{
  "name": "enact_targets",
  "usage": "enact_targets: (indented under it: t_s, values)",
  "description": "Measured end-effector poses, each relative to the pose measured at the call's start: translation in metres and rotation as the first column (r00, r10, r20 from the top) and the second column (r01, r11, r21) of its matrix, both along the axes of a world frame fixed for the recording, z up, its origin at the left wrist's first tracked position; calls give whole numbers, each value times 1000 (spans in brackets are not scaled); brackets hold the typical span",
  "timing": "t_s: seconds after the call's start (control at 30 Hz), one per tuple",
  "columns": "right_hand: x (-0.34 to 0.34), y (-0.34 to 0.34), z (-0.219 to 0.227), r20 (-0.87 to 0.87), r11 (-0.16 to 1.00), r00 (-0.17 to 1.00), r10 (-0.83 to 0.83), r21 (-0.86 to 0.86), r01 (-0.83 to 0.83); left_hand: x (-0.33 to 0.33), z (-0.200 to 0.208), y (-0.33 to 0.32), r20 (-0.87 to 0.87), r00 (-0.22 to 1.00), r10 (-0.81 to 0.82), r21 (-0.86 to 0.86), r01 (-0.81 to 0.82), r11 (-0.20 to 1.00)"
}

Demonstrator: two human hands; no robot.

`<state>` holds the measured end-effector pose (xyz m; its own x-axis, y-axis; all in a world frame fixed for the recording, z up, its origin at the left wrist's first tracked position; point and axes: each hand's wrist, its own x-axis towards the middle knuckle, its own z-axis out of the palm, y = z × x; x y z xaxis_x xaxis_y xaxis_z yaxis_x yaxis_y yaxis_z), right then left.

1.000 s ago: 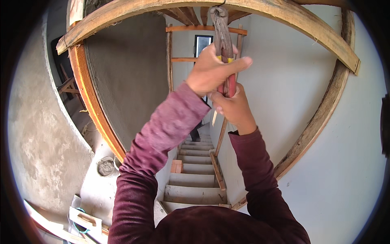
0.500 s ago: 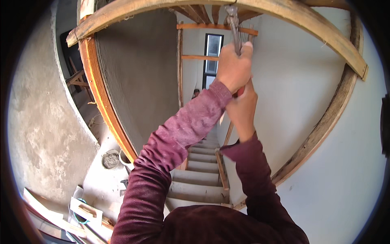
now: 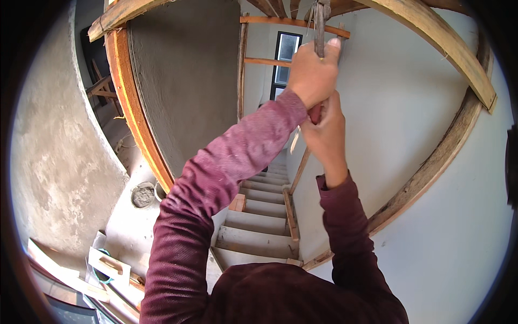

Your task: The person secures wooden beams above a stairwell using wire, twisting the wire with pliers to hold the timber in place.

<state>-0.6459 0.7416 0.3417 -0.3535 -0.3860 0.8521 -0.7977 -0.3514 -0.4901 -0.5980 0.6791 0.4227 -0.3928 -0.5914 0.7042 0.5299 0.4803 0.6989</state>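
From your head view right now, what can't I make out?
All in the head view:
Pliers: handles mostly hidden by the left hand and right hand; what the tip grips is unclear at the upper edge.
Overhead beam: middle cut off by the upper edge.
Window: lower end covered by the left sleeve.
Grey material: too small to identify.

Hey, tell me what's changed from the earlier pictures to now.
The left hand has rolled over the red-handled pliers, its thumb swinging from pointing right to pointing up. Hands and pliers sit slightly farther right in view; the wooden beam appears higher, its middle out of frame, probably from head movement. The right hand stays below the left, both gripping. The orange brick stays on the stairs.
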Motion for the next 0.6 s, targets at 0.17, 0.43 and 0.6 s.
enact_targets:
  t_s: [0.17,0.43,0.6]
  values:
    - [-26,-9,2,111,900,895,433,3,-436,12,-2,0,61,998,-30,-167,40,985]
    - [-38,8,-15,496,75,38,867,-55,-996,21,1,18,56,798,-599,81,595,800]
    - [-31,38,-36,538,500,467,702,96,-861,16,-39,9,-25,772,-635,193,627,755]
